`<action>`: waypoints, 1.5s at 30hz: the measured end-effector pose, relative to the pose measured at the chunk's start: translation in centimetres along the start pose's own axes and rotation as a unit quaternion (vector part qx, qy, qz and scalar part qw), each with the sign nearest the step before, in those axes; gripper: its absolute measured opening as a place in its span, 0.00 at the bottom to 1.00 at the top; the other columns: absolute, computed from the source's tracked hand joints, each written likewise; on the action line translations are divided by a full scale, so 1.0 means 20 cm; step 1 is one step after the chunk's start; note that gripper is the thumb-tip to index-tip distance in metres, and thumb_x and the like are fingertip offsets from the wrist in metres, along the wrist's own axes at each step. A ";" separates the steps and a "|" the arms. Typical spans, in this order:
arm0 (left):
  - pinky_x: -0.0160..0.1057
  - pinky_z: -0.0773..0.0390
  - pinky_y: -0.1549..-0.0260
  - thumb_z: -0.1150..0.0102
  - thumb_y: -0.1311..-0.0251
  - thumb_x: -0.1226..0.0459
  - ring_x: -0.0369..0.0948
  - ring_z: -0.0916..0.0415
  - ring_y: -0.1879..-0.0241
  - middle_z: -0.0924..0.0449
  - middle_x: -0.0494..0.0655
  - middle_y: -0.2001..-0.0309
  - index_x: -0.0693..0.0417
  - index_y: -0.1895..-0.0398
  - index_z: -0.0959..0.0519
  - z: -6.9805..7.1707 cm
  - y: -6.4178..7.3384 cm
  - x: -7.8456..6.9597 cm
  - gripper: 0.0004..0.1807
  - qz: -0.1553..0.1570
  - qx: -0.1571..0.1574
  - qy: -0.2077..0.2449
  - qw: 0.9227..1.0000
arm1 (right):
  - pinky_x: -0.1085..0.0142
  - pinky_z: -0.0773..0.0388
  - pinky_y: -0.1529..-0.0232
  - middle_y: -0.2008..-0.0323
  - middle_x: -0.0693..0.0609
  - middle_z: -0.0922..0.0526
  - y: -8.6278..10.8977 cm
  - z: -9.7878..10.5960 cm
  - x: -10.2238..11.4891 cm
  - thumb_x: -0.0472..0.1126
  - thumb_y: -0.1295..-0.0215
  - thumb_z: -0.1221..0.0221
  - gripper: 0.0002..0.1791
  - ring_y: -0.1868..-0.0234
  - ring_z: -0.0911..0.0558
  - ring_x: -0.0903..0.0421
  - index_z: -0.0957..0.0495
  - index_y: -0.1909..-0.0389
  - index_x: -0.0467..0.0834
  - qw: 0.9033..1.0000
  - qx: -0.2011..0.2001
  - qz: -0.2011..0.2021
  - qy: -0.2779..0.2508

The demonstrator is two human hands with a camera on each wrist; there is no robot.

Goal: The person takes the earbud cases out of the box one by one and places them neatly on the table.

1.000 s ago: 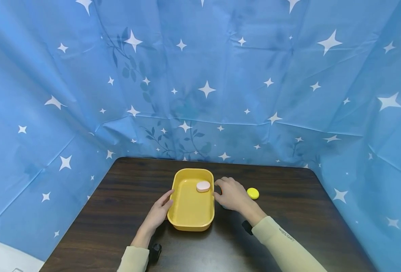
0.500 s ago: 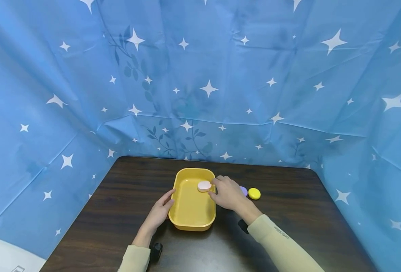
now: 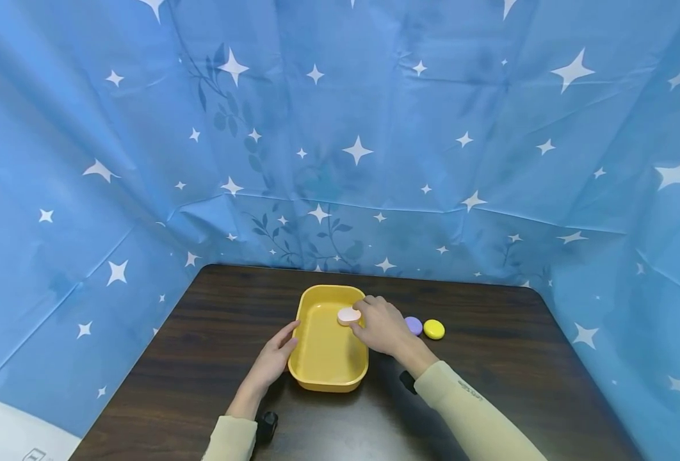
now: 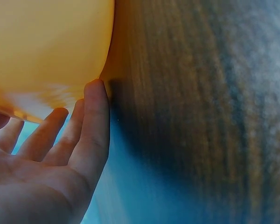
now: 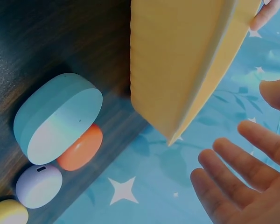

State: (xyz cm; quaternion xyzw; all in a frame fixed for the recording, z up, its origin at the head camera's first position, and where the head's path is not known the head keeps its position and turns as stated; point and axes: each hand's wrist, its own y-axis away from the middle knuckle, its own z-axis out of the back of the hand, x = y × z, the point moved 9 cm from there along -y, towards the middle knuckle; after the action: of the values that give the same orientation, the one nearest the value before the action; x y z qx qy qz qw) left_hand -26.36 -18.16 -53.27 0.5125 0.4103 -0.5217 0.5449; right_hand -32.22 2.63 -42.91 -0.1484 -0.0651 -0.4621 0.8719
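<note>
A yellow rectangular tray (image 3: 331, 358) stands on the dark table, a pale pink oval piece (image 3: 348, 315) inside it near the right wall. My left hand (image 3: 271, 362) rests along the tray's left side; in the left wrist view its fairly straight fingers (image 4: 97, 116) touch the outer wall. Over the right rim reaches my right hand (image 3: 381, 328), thumb and forefinger beside the pink piece. The right wrist view shows that hand's fingers (image 5: 245, 163) spread, with a gap between thumb and forefinger. That view does not show the pink piece.
Right of the tray lie a purple round piece (image 3: 413, 325) and a yellow round piece (image 3: 434, 330). The right wrist view adds a teal oval piece (image 5: 58, 119) and an orange round piece (image 5: 81, 148) close together. A blue star-patterned curtain (image 3: 340, 160) hangs behind the table.
My right hand has moved left from beside the tray to over its right rim, uncovering the purple piece. The left hand stays at the tray. The whole view has shifted slightly.
</note>
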 end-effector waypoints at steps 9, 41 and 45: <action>0.49 0.18 0.49 0.57 0.19 0.60 0.54 0.24 0.39 0.40 0.64 0.25 0.48 0.20 0.41 0.00 0.00 0.01 0.27 0.004 -0.005 -0.001 1.000 | 0.52 0.21 0.48 0.51 0.45 0.17 -0.03 -0.03 0.00 0.48 0.33 0.34 0.21 0.52 0.21 0.47 0.17 0.46 0.39 1.000 0.000 0.010 -0.008; 0.48 0.18 0.51 0.55 0.20 0.57 0.53 0.24 0.39 0.40 0.64 0.25 0.46 0.21 0.39 0.01 0.00 0.00 0.27 0.003 -0.010 -0.006 1.000 | 0.52 0.24 0.41 0.43 0.43 0.21 -0.17 -0.17 0.01 0.49 0.32 0.36 0.22 0.44 0.23 0.45 0.19 0.44 0.40 0.999 -0.026 0.027 -0.014; 0.47 0.17 0.53 0.55 0.20 0.57 0.51 0.23 0.41 0.39 0.64 0.26 0.46 0.21 0.40 0.01 0.00 0.01 0.28 -0.001 -0.008 -0.004 1.000 | 0.51 0.24 0.40 0.42 0.43 0.21 -0.19 -0.19 0.01 0.49 0.32 0.35 0.22 0.42 0.24 0.45 0.19 0.43 0.40 0.999 -0.021 0.024 -0.017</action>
State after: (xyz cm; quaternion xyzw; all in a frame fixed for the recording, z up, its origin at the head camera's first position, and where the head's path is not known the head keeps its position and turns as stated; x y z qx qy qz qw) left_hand -26.39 -18.35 -53.37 0.5056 0.4125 -0.5211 0.5501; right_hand -35.27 -0.81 -45.64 -0.1761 -0.0669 -0.4397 0.8782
